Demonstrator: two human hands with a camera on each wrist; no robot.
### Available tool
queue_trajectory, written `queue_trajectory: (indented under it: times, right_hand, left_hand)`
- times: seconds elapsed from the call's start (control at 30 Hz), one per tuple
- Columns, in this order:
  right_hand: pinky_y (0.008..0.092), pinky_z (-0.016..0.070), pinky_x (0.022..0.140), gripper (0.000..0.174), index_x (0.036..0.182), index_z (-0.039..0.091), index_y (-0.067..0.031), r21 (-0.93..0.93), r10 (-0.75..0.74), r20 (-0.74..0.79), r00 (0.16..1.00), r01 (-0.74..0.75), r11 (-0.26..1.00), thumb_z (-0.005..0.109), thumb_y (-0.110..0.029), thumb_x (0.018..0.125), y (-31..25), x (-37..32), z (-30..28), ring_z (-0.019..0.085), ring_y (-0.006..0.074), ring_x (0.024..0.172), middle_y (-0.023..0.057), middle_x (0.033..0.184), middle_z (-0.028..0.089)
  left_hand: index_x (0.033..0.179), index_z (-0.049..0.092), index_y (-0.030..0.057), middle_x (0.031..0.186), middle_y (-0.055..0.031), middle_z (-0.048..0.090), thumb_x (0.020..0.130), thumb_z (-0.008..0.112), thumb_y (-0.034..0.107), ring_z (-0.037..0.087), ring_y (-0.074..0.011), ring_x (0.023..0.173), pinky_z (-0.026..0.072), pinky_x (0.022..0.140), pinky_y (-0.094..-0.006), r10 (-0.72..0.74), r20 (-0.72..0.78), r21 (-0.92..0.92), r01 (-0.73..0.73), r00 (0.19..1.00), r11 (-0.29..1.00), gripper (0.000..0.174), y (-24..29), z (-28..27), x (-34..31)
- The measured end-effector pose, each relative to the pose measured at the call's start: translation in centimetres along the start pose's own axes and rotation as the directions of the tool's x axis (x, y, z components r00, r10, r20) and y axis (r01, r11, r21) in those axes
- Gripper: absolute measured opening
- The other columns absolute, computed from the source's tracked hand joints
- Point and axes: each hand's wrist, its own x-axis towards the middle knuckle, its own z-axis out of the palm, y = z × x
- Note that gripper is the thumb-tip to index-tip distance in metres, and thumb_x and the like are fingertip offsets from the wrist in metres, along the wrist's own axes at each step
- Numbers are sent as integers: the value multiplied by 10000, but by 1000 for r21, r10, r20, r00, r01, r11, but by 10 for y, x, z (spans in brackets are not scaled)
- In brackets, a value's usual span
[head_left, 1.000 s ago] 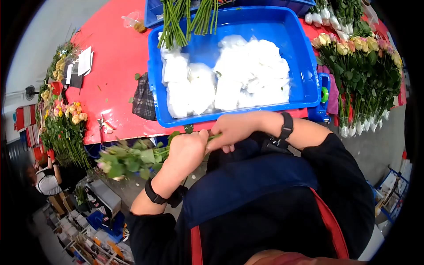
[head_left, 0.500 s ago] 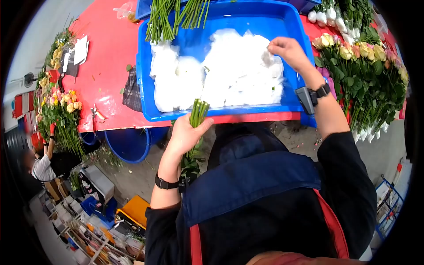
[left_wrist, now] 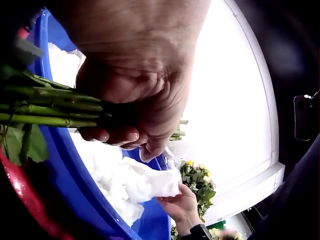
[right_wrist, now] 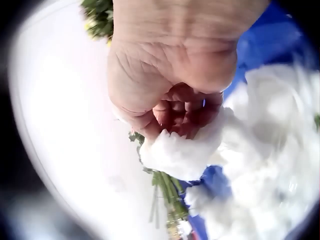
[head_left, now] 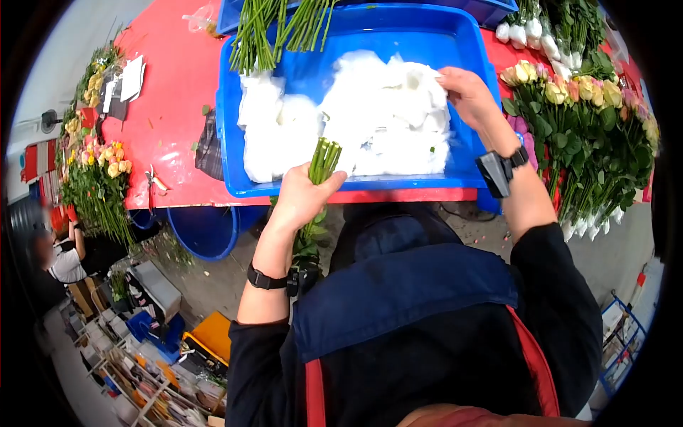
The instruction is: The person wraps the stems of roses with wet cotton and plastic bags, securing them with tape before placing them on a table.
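My left hand (head_left: 302,196) grips a bundle of green rose stems (head_left: 325,158) at the near edge of the blue tub, cut ends pointing up and leaves hanging below the fist. In the left wrist view the fingers curl round the stems (left_wrist: 50,112). My right hand (head_left: 469,92) is over the right side of the tub (head_left: 462,35), pinching a wad of white cotton (right_wrist: 182,152) between thumb and fingers. This wad lifts off a larger heap of wet white cotton (head_left: 384,107) lying in the tub. A smaller cotton pile (head_left: 281,142) lies to its left.
More green stems (head_left: 256,32) overhang the tub's back left. Bunches of roses (head_left: 569,121) with white-wrapped ends lie at the right. Pruning shears (head_left: 153,181) and a checked cloth (head_left: 210,149) rest on the red table (head_left: 171,85). Another person (head_left: 67,256) stands far left.
The rose bundle has swung from lying leftward to upright with cut ends up, in my left hand alone. My right hand left the stems, reached into the tub and took hold of cotton.
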Motion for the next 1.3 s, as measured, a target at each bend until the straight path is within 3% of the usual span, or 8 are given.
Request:
queue_trajectory:
  times: [0.1, 0.43, 0.57, 0.8, 0.93, 0.97, 1.13, 1.3]
  right_hand:
    - [234, 463, 741, 192, 1016, 619, 10, 322, 58, 60, 996, -75, 944, 593, -140, 899, 12, -16, 17, 607, 111, 817, 33, 887, 656]
    - [215, 416, 704, 112, 920, 641, -19, -328, -54, 237, 970, 132, 935, 634, -129, 898, 21, -53, 132, 491, 55, 767, -17, 821, 595]
    - [250, 465, 730, 184, 1049, 614, 0, -222, -117, 123, 985, 142, 965, 573, -140, 938, 11, -50, 127, 560, 88, 821, 33, 954, 626]
    - [433, 440, 1013, 353, 1253, 499, 19, 600, 27, 214, 977, -153, 785, 451, -215, 992, -2, -22, 91, 574, 282, 1156, 166, 1228, 595]
    - [364, 469, 946, 301, 1177, 517, 6, 237, -117, 135, 984, 82, 968, 565, -162, 932, -4, -29, 128, 616, 214, 1032, 111, 1126, 624]
    - [348, 485, 898, 356, 1159, 508, -34, -222, -45, 25, 999, 49, 974, 670, -128, 855, -2, -34, 146, 605, 189, 1013, 70, 1058, 615]
    - [244, 475, 806, 338, 1107, 545, -51, -586, -267, 233, 935, 355, 728, 709, -93, 814, 59, -54, 216, 570, 96, 919, 33, 1021, 617]
    - [245, 473, 795, 208, 1094, 585, -31, -46, 96, 96, 991, -92, 995, 619, -87, 896, 54, -30, 188, 590, 98, 897, 34, 1008, 649]
  left_hand:
    - [798, 630, 5, 594, 4, 549, 821, 712, 228, 477, -68, 460, 386, 435, -249, 22, 6, -86, -21, 1000, 996, 239, 3, 0, 6]
    - [796, 603, 27, 643, 11, 556, 783, 733, 109, 475, -63, 458, 366, 398, -222, 94, -7, -175, -94, 996, 980, 154, 29, 4, 14]
    - [835, 585, 19, 651, 5, 552, 775, 723, 67, 483, -69, 456, 371, 396, -220, 99, -88, -315, -122, 991, 941, 157, 24, -22, -1]
    - [875, 527, 20, 609, -17, 514, 788, 683, 23, 447, -96, 410, 351, 396, -226, 79, -202, -453, -165, 976, 876, 179, -7, -54, 2]
    - [841, 536, 30, 571, -1, 496, 795, 677, 40, 444, -91, 407, 339, 393, -228, 106, -213, -435, -192, 971, 880, 149, -12, -57, -2]
    - [829, 540, 33, 566, 2, 494, 797, 676, 45, 443, -90, 406, 336, 392, -230, 125, -207, -437, -206, 970, 876, 140, -12, -56, -1]
    - [821, 601, 25, 584, -1, 533, 802, 690, 95, 441, -70, 424, 322, 391, -225, 117, -181, -401, -182, 976, 898, 115, -11, -39, 3]
    - [796, 610, 50, 579, 19, 513, 858, 696, 176, 436, -53, 443, 328, 390, -224, 87, -170, -327, -140, 982, 935, 164, -15, -49, 0]
